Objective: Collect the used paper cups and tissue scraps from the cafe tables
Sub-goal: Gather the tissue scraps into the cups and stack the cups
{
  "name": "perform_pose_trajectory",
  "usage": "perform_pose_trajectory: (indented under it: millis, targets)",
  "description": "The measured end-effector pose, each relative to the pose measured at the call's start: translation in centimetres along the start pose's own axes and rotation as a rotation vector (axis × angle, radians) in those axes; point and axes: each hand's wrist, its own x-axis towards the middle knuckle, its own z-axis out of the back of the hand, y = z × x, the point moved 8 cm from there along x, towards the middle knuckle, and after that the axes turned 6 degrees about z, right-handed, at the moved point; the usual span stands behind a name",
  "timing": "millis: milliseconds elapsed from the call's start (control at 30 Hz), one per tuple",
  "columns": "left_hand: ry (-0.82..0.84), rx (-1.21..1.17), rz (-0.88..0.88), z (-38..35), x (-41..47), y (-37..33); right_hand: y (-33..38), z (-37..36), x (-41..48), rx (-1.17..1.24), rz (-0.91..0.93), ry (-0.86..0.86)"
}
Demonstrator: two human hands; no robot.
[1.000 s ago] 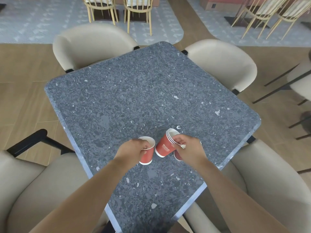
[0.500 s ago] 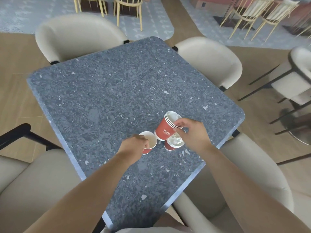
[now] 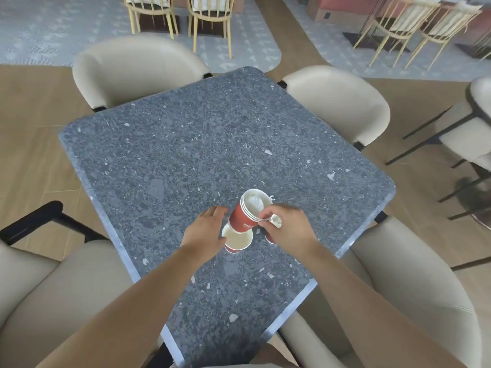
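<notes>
A tilted stack of red paper cups [image 3: 244, 218] with crumpled tissue [image 3: 254, 201] inside hangs over the dark speckled table [image 3: 186, 155]. My right hand [image 3: 291, 231] pinches the stack at its rim and also holds a small tissue scrap [image 3: 276, 221]. The bottom of the stack sits at the mouth of a single red cup [image 3: 238, 240] standing on the table. My left hand [image 3: 204, 232] lies against that cup's left side, fingers stretched toward the stack. Another red cup [image 3: 270, 237] is mostly hidden under my right hand.
Beige padded chairs surround the table: two at the far side [image 3: 138, 67] [image 3: 337, 102], one at the near left [image 3: 66, 288] and one at the near right [image 3: 398, 274]. Wooden chairs [image 3: 210, 17] stand on the carpet beyond. The cups sit close to the table's right edge.
My right hand has brought the stack leftward onto the single cup. My left hand has let go of that cup's rim and its fingers have straightened.
</notes>
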Motion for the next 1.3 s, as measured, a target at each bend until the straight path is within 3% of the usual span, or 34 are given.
perform_pose_trajectory:
  millis: [433, 800, 1000, 1300]
  targets:
    - [0.074, -0.011, 0.011, -0.5, 0.0, 0.9, 1.2, -1.6, -0.5, -0.037, 0.119, 0.082]
    - [0.062, 0.0, -0.108, -0.8, -0.3, -0.8, -1.1, -5.8, -1.2, -0.103, 0.035, 0.313]
    - [0.086, 0.017, -0.15, -1.1, -0.1, -2.1, -2.9, -3.9, -1.5, -0.032, -0.023, 0.194]
    - [0.074, 0.022, -0.076, -1.8, 2.4, -3.0, -7.0, -0.8, -0.4, -0.026, -0.15, 0.102]
